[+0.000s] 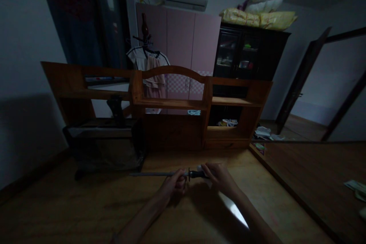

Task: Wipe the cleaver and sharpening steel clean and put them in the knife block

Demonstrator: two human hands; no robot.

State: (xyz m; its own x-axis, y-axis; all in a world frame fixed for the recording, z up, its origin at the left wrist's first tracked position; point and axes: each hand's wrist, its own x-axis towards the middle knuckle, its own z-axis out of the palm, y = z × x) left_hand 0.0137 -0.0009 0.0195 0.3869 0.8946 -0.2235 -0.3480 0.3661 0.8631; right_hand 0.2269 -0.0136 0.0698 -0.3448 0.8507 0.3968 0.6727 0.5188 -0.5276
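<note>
A honing steel [160, 174] with a long grey rod and a black handle lies level across both hands above the wooden desk [114, 202]. My left hand [177, 181] is closed around the rod, just left of the round guard. On the handle's end, my right hand [217, 175] is closed with a white tissue or cloth [208, 181] between its fingers and the handle. Beneath my right forearm shows a bright white shape [236, 211]; whether it is a blade, paper or a reflection I cannot tell.
At the left stands a dark, box-shaped holder [103, 152] with a black handle [116, 108] sticking up from its top. Behind the desktop rises a wooden shelf unit [171, 104]. A raised wooden edge [286, 190] borders the right side, with papers [356, 187] beyond it.
</note>
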